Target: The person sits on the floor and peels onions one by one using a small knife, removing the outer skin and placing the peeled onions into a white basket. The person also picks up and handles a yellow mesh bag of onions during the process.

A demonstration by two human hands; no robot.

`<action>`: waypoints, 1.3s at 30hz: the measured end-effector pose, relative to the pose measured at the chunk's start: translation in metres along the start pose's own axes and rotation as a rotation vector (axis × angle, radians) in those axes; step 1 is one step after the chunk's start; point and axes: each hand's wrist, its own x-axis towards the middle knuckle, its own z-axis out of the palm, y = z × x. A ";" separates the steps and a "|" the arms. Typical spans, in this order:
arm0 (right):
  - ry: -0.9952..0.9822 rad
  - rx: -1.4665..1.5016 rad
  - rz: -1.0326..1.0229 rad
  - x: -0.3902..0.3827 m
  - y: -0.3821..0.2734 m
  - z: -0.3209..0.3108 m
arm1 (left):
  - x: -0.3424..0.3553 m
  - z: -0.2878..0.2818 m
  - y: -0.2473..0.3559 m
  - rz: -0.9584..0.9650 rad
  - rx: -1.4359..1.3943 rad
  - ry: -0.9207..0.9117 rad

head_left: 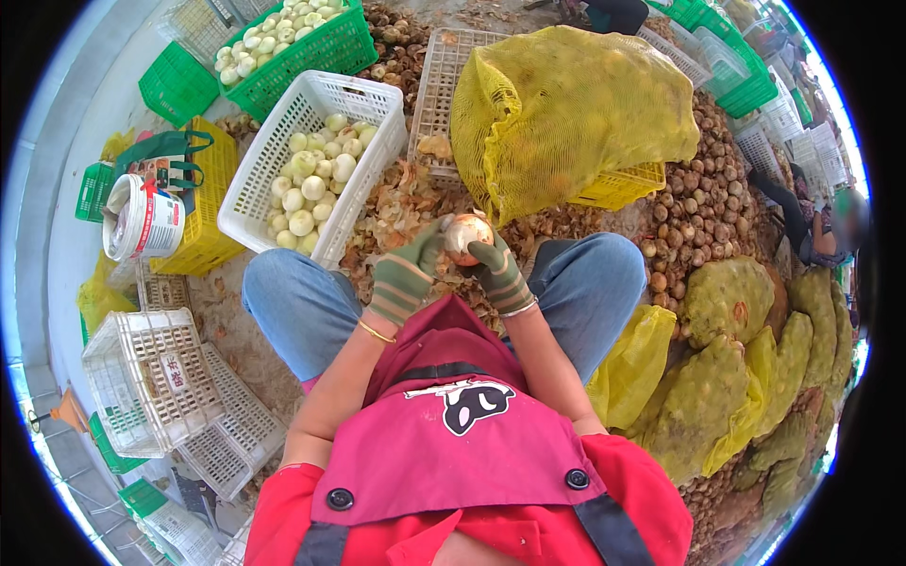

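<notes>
My left hand (408,274) and my right hand (498,275), both in striped green gloves, are closed on an onion (468,236) between my knees. The onion has brown skin with a pale patch on top. Below it, loose onion skins (382,217) cover the ground. A white crate (245,219) of peeled white onions (313,174) stands just beyond my left hand. A large yellow mesh sack (576,113) lies over crates beyond my right hand, its gathered edge reaching down near the onion.
A green crate of white onions (293,66) is at back left, a yellow crate (215,189) and white bucket (142,222) at left, stacked white crates (137,377) lower left. Brown onions (698,208) and filled sacks (698,406) line the right, where another person (816,236) sits.
</notes>
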 end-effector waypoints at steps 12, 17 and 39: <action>0.009 -0.382 0.018 0.003 -0.006 -0.008 | 0.021 -0.044 0.024 0.193 0.120 -0.234; -0.168 -0.074 -0.007 0.004 -0.006 -0.004 | 0.019 -0.016 -0.058 -0.159 -0.078 -0.113; 0.041 -0.096 -0.095 0.006 0.006 -0.007 | -0.005 -0.009 0.020 -0.010 -0.069 0.026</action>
